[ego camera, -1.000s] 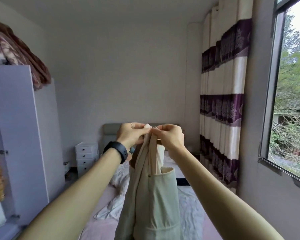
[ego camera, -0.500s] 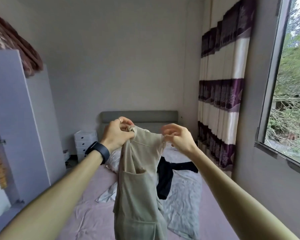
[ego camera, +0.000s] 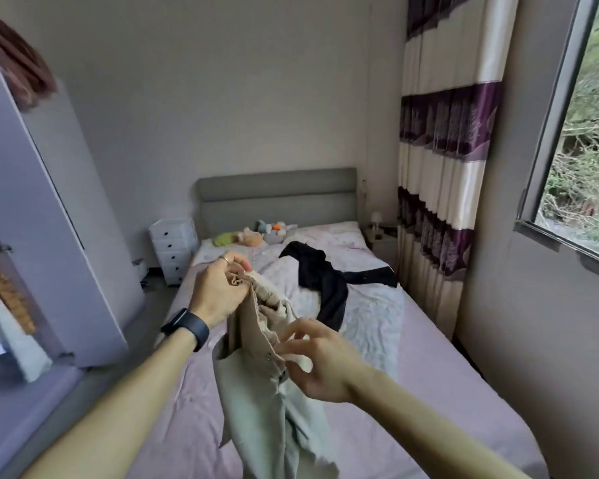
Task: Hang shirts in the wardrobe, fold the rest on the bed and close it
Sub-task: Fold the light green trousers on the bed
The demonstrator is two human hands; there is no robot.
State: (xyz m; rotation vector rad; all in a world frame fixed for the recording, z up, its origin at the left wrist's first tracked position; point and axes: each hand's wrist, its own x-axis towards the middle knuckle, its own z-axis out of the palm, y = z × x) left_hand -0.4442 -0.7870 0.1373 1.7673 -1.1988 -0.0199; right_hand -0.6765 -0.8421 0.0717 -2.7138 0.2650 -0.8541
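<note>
Over the pink bed (ego camera: 446, 392), a beige garment (ego camera: 256, 409) hangs toward 6 o'clock from the left hand (ego camera: 217, 293), whose fist is bunched round its top edge. At 4 o'clock from that fist, the right hand (ego camera: 325, 364) meets the buttoned edge with fingers loosely spread; whether it pinches the cloth is unclear.

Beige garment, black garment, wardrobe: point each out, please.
Beige garment (ego camera: 256, 409): head view, its hanging lower panel.
Black garment (ego camera: 325, 281): head view, middle of the crumpled cloth.
Wardrobe (ego camera: 32, 202): head view, its white outer panel.
</note>
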